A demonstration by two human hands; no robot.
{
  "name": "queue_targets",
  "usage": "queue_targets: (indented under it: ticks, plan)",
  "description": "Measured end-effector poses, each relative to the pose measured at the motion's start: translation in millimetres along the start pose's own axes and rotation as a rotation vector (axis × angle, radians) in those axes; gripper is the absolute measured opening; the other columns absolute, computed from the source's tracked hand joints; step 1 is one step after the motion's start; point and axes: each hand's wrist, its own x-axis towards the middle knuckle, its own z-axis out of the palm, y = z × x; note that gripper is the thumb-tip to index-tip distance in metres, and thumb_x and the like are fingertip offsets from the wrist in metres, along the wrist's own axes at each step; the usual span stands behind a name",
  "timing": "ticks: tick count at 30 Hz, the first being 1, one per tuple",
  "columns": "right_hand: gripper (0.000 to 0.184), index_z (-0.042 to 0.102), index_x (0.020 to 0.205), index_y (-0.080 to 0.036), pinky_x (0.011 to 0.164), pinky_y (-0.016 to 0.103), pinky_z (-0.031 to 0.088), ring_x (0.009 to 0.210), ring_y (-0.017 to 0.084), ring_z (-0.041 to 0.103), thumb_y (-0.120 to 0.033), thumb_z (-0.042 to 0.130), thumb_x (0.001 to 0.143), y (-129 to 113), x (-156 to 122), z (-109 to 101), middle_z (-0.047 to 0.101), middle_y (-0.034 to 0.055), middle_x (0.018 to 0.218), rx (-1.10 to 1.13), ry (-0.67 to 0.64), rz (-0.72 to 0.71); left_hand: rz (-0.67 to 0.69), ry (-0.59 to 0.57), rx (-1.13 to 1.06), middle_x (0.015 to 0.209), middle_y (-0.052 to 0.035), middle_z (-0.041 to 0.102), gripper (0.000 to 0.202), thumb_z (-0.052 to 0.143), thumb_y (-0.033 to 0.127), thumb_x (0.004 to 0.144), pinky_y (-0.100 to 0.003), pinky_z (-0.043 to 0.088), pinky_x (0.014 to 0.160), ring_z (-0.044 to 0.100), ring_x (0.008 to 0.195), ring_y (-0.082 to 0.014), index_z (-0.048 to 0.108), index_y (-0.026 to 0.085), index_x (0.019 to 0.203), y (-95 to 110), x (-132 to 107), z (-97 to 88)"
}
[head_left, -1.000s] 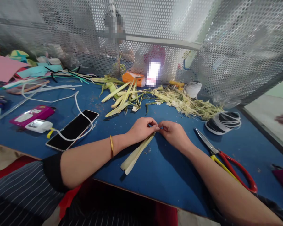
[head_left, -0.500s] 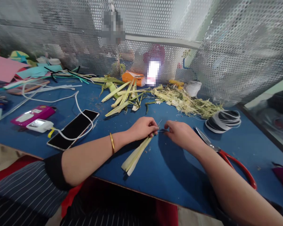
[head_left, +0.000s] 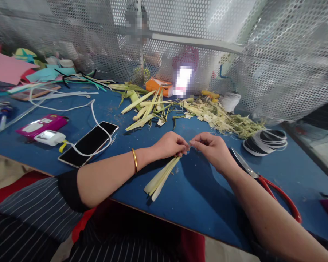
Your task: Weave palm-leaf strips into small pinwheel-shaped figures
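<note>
My left hand [head_left: 172,145] is closed in a pinch on the narrow end of a folded pale corn husk [head_left: 161,180]. The husk's wide end fans out toward the table's front edge. Right beside it, my right hand [head_left: 211,148] pinches a thin pale strand [head_left: 190,144], thread or wire, close to the left fingertips. The husk's tip is hidden by my left fingers. Scissors [head_left: 279,194] with red handles lie partly open beside my right forearm. Behind them is a black spool [head_left: 262,142] wound with white cord.
Loose corn husks [head_left: 144,109] and a heap of shredded husk [head_left: 221,118] lie at the back, near an orange packet [head_left: 159,87] and a lit phone, blurred out. At left are a black-screened phone [head_left: 89,145], a white cable [head_left: 94,114] and a magenta device [head_left: 42,125].
My right hand has moved in toward my left fingertips, and its thumb and finger now pinch together. The left hand keeps its hold on the husk. The view has shifted slightly.
</note>
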Motion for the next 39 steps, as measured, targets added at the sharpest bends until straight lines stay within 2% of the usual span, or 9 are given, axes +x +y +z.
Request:
queue_targets:
  ticks: [3, 8, 13, 15, 17, 21, 23, 28, 39]
  plan:
    - [0.024, 0.066, 0.069, -0.018, 0.057, 0.028, 0.036, 0.06, 0.013, 0.048, -0.041, 0.066, 0.075, 1, 1, 4, 0.059, 0.0013, 0.068, 0.073, 0.039, 0.007, 0.022, -0.009, -0.001, 0.061, -0.0023, 0.066, 0.018, 0.054, 0.003, 0.076, -0.019, 0.046, 0.048, 0.056, 0.047, -0.0067, 0.068, 0.011, 0.067, -3, 3, -0.7]
    - [0.033, 0.063, 0.064, -0.018, 0.057, 0.028, 0.041, 0.056, 0.014, 0.051, -0.049, 0.07, 0.07, 2, 2, 12, 0.061, 0.0017, 0.057, 0.286, 0.053, 0.164, 0.015, -0.083, 0.026, 0.061, -0.0005, 0.066, 0.017, 0.057, 0.004, 0.075, -0.018, 0.046, 0.05, 0.057, 0.05, -0.0073, 0.071, 0.012, 0.072, -2, 3, -5.1]
    - [0.031, 0.069, 0.078, -0.018, 0.07, 0.031, 0.048, 0.073, 0.018, 0.063, -0.046, 0.074, 0.066, 0, 4, 10, 0.071, 0.006, 0.077, 0.488, 0.018, 0.169, 0.008, -0.087, 0.011, 0.057, 0.001, 0.064, 0.013, 0.059, 0.007, 0.077, -0.018, 0.045, 0.049, 0.056, 0.048, -0.0068, 0.071, 0.012, 0.073, 0, 2, -5.4]
    - [0.032, 0.071, 0.091, -0.019, 0.074, 0.032, 0.048, 0.081, 0.02, 0.065, -0.043, 0.072, 0.069, -1, 5, 4, 0.072, 0.006, 0.088, 0.44, 0.065, 0.096, -0.017, -0.054, -0.023, 0.057, 0.0003, 0.064, 0.014, 0.058, 0.007, 0.079, -0.019, 0.047, 0.051, 0.057, 0.049, -0.0072, 0.07, 0.011, 0.073, 1, 2, -4.3]
    - [0.028, 0.072, 0.09, -0.02, 0.067, 0.03, 0.045, 0.073, 0.018, 0.062, -0.041, 0.068, 0.072, 1, 6, -4, 0.07, 0.0036, 0.081, 0.221, 0.093, 0.033, -0.039, -0.041, -0.063, 0.058, -0.0005, 0.065, 0.013, 0.059, 0.009, 0.079, -0.02, 0.048, 0.052, 0.058, 0.05, -0.0075, 0.069, 0.011, 0.071, 0, 2, -4.0]
    - [0.027, 0.073, 0.071, -0.02, 0.048, 0.026, 0.029, 0.05, 0.012, 0.042, -0.046, 0.067, 0.072, 7, 6, -8, 0.056, -0.0019, 0.053, -0.099, -0.154, 0.087, -0.032, -0.054, -0.134, 0.062, -0.0008, 0.066, 0.01, 0.063, 0.015, 0.081, -0.019, 0.048, 0.053, 0.059, 0.053, -0.0075, 0.067, 0.012, 0.073, -2, 3, -6.9]
    - [0.024, 0.074, 0.07, -0.021, 0.047, 0.026, 0.026, 0.049, 0.011, 0.04, -0.044, 0.069, 0.07, 9, 4, -4, 0.056, -0.0029, 0.052, -0.105, -0.215, 0.106, -0.034, -0.054, -0.135, 0.058, 0.0004, 0.063, 0.01, 0.063, 0.015, 0.082, -0.019, 0.047, 0.053, 0.059, 0.053, -0.0076, 0.068, 0.012, 0.074, -4, 3, -8.5]
    - [0.022, 0.068, 0.059, -0.02, 0.045, 0.025, 0.023, 0.046, 0.01, 0.034, -0.04, 0.068, 0.068, 10, 2, 7, 0.048, -0.0048, 0.046, -0.108, -0.199, 0.145, -0.042, -0.034, -0.147, 0.057, 0.0004, 0.063, 0.01, 0.063, 0.015, 0.082, -0.019, 0.047, 0.052, 0.058, 0.053, -0.0079, 0.069, 0.012, 0.075, -5, 5, -8.8]
    - [0.021, 0.065, 0.066, -0.018, 0.051, 0.024, 0.028, 0.052, 0.01, 0.038, -0.038, 0.063, 0.073, 1, 3, -5, 0.049, -0.0047, 0.054, -0.031, -0.326, 0.061, -0.048, -0.02, -0.139, 0.062, 0.0007, 0.064, 0.005, 0.07, 0.015, 0.073, -0.019, 0.044, 0.047, 0.061, 0.055, -0.0095, 0.067, 0.014, 0.077, -6, 4, -12.7]
